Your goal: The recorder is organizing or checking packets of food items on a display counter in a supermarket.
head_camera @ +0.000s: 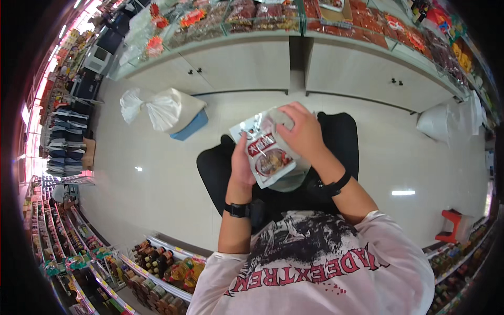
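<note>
A white and red printed food pouch [269, 155], with a picture of a bowl of food, is tilted between both hands over the lap. My left hand [243, 161] grips its left edge, the thumb lying on the front. My right hand [301, 128] is at its upper right, fingers bent over a pale, see-through plastic piece [281, 122] beside the pouch; whether this is a bag or a part of the pouch, I cannot tell. More greenish clear plastic [289, 182] rests on the black trousers under the pouch. Each wrist wears a black band.
Ahead stand pale cabinets [244, 65] topped by glass-edged bins of packaged food [240, 13]. A blue bin [191, 126] with a white plastic bag [163, 110] is on the floor at left front. Shelves of bottles [157, 256] lie behind at left; a red stool [451, 226] stands at right.
</note>
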`<state>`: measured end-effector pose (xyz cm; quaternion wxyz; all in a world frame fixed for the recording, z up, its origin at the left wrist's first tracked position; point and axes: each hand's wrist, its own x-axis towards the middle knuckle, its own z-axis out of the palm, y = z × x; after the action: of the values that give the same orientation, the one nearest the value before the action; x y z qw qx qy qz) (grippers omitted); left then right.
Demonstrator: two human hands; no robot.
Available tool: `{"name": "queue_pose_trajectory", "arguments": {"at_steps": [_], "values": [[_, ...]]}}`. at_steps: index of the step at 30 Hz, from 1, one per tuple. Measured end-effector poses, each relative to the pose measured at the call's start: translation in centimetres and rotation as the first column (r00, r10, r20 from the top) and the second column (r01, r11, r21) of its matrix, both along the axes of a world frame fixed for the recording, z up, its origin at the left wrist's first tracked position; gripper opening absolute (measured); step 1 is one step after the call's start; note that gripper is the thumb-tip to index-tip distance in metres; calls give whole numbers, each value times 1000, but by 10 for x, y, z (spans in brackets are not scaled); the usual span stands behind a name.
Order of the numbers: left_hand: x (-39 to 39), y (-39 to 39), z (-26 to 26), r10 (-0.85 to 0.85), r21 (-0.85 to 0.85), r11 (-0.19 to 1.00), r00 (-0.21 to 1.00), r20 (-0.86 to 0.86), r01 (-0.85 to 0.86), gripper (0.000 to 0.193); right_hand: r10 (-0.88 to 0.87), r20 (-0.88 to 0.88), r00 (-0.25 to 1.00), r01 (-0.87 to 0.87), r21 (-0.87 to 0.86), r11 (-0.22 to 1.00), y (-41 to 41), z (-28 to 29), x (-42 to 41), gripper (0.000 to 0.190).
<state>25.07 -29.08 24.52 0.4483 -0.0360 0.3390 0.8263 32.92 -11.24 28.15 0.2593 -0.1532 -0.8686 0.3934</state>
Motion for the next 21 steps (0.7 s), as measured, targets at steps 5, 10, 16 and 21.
{"name": "queue_pose_trajectory", "arguments": {"at_steps": [5, 10, 16, 21], "values": [[-4, -16, -11, 76, 117, 990, 996, 52, -82, 54, 73, 72, 995, -74, 12, 997, 26, -18, 16, 31], [-4, -19, -17, 12, 89, 996, 996, 87, -20, 56, -85, 4, 996, 84, -183, 979, 26, -2, 22, 37], [2, 8, -9, -42, 215, 977, 983, 179, 3, 61, 358, 97, 929, -361, 7, 933, -29, -15, 8, 36], [-7, -5, -30, 77, 209, 971, 982, 172, -113, 63, 548, 139, 825, -557, 27, 830, -46, -30, 17, 33]]}}
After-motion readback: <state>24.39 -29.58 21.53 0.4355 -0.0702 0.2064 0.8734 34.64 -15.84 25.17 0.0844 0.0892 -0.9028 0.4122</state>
